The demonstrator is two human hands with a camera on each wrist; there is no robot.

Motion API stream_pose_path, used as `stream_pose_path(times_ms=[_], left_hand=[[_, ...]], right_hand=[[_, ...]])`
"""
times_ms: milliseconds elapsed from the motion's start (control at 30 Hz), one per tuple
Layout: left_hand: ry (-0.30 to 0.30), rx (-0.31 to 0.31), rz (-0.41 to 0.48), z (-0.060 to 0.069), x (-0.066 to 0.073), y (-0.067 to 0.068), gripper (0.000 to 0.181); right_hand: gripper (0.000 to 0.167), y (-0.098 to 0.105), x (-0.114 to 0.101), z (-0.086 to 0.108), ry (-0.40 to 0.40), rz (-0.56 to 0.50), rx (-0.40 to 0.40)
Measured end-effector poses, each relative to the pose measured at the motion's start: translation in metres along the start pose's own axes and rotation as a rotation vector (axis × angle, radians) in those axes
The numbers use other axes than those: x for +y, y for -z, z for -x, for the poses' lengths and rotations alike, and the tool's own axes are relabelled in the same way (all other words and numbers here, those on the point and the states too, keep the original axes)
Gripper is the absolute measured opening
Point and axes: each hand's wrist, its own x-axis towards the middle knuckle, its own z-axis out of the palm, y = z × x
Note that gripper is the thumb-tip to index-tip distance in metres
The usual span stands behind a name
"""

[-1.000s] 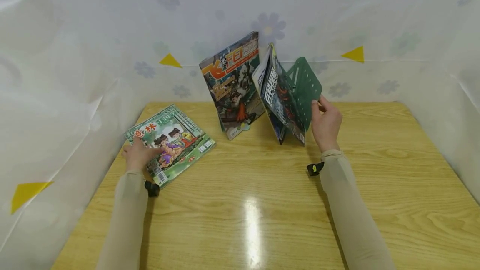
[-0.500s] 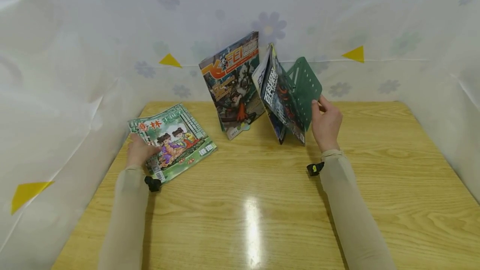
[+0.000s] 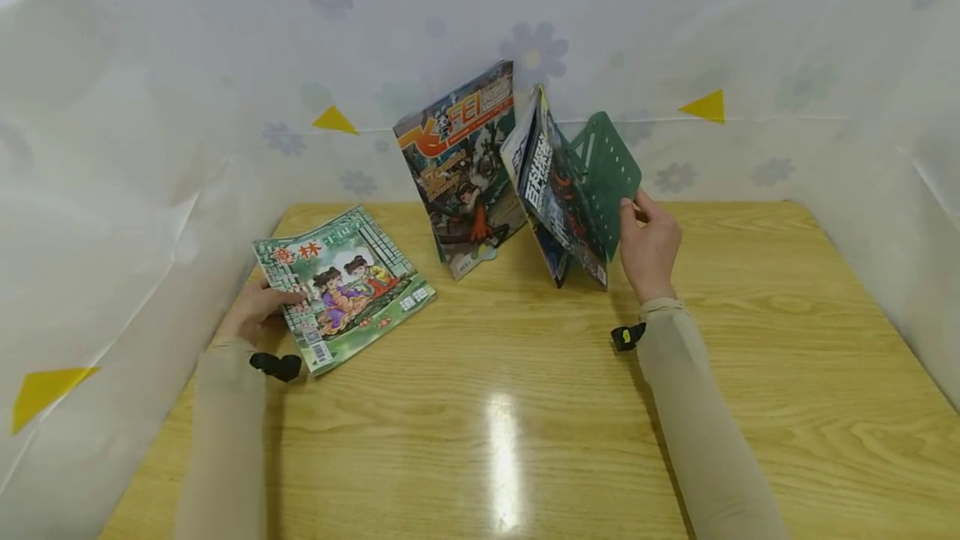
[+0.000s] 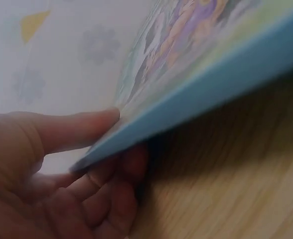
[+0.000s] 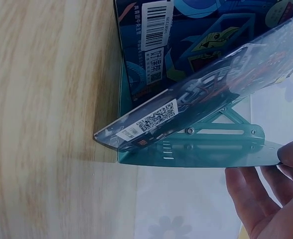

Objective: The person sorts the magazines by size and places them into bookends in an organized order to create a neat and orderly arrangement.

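My left hand [image 3: 253,308] pinches the left edge of a green magazine [image 3: 352,294] with two cartoon girls on its cover. The left wrist view shows the thumb on top and curled fingers underneath, with the near edge [image 4: 196,99] tilted off the wooden table. My right hand [image 3: 651,248] pinches the outer edge of a green perforated metal bookend [image 3: 613,173], thumb on one side and fingers on the other. Inside the bookend, dark magazines [image 3: 558,190] stand leaning and partly fanned apart. Left of them leans an orange-titled magazine [image 3: 468,182], partly hiding the bookend's other side.
The wooden table [image 3: 480,357] meets a flower-patterned white sheet [image 3: 435,23] at the back, and similar sheeting rises on both sides. Yellow triangles [image 3: 335,120] are stuck on the sheet. A black wrist strap piece [image 3: 276,366] sits by the left cuff.
The left hand has gone from lying over the green magazine's cover to gripping its left edge, fingers now beneath. The magazine has shifted slightly right. The right hand keeps its hold on the bookend.
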Motion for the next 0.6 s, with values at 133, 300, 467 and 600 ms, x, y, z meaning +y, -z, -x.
stream_pose_path(times_ms=[133, 300, 467, 600], left_hand=[[0.042, -0.078, 0.065, -0.001, -0.003, 0.009, 0.042], [0.068, -0.124, 0.157, 0.0, -0.007, 0.013, 0.034], [0.047, -0.199, 0.245, 0.001, -0.012, 0.018, 0.027], [0.069, -0.293, 0.388, 0.004, -0.019, 0.021, 0.02]], right_hand=[[0.035, 0.0, 0.0, 0.001, -0.003, -0.008, -0.003], [0.035, -0.001, 0.001, 0.001, 0.001, -0.012, -0.005], [0.034, -0.001, 0.001, 0.001, 0.0, -0.004, 0.008], [0.034, -0.001, 0.0, 0.0, 0.003, 0.011, 0.01]])
